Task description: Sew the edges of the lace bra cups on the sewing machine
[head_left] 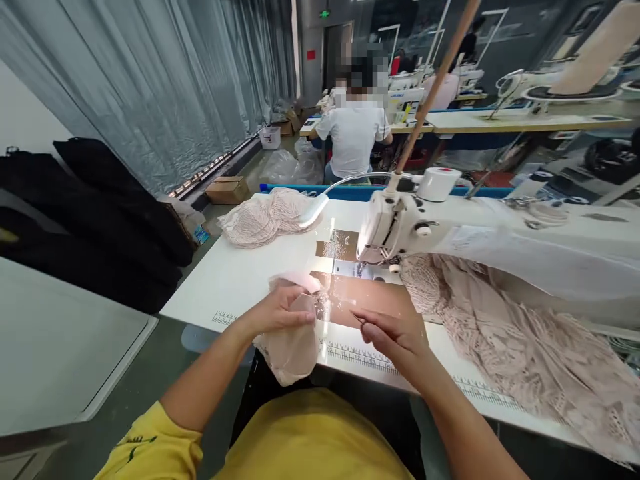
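My left hand (pixel 280 308) is closed on a pale pink fabric piece (pixel 290 347) that hangs over the front edge of the white sewing table (pixel 235 273). My right hand (pixel 395 337) is pinched shut on something thin and dark near the fabric's edge; I cannot make out what it is. Both hands sit just in front of the white sewing machine (pixel 400 227), whose needle area lies over a shiny metal plate (pixel 345 247). Pink lace fabric (pixel 515 340) spreads across the table to the right of my right hand.
A heap of pink lace (pixel 265 217) lies at the table's far left under a gooseneck lamp (pixel 315 210). Black garments (pixel 100 220) are piled at left. A person in a white shirt (pixel 353 137) sits at another machine behind. A cardboard box (pixel 227 190) stands on the floor.
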`<state>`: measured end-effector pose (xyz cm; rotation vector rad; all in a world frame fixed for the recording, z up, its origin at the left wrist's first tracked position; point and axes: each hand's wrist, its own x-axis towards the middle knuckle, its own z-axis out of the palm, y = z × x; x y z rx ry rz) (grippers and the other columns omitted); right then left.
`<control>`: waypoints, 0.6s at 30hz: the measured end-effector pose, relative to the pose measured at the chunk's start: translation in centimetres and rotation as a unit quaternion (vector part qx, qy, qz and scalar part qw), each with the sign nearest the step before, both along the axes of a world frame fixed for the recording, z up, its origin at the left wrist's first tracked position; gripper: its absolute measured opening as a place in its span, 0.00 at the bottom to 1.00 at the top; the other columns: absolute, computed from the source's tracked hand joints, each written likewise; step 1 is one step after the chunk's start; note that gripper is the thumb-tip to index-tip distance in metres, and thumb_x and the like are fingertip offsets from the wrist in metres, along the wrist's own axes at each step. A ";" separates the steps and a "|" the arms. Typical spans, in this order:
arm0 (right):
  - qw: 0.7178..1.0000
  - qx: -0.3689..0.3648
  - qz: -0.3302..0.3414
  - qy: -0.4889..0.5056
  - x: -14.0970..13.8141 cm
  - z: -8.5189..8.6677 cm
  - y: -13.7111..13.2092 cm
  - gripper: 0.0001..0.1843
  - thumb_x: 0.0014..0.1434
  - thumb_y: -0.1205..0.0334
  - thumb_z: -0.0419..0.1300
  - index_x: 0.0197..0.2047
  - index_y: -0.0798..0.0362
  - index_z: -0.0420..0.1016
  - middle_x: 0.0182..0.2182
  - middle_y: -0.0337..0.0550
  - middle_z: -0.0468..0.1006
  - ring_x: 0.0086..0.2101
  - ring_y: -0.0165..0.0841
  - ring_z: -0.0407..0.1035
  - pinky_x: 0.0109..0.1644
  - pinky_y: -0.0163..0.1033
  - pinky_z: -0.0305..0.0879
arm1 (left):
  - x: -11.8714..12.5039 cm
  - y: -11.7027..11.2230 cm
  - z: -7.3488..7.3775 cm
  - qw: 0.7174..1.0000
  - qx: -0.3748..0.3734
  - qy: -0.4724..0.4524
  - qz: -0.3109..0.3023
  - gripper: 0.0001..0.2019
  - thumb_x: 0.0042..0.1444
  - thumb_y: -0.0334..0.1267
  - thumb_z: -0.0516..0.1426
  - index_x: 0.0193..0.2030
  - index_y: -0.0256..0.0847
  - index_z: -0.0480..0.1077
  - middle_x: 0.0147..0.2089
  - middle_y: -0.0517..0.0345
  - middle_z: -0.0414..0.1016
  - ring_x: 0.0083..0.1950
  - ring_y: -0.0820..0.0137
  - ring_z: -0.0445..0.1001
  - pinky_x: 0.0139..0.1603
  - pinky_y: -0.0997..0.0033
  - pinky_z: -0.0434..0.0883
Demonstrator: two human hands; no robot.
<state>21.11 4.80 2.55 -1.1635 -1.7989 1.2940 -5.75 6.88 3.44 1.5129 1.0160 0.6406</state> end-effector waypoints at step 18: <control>0.995 0.031 0.013 -0.097 -2.7 -1.8 1.8 0.22 0.59 0.45 0.55 0.48 0.50 0.78 0.32 0.44 0.78 0.32 0.36 0.70 0.33 0.39 0.65 | -2.9 1.3 0.5 0.990 0.061 0.016 -0.124 0.23 0.51 0.42 0.62 0.54 0.38 0.70 0.51 0.50 0.73 0.54 0.61 0.70 0.54 0.66 0.65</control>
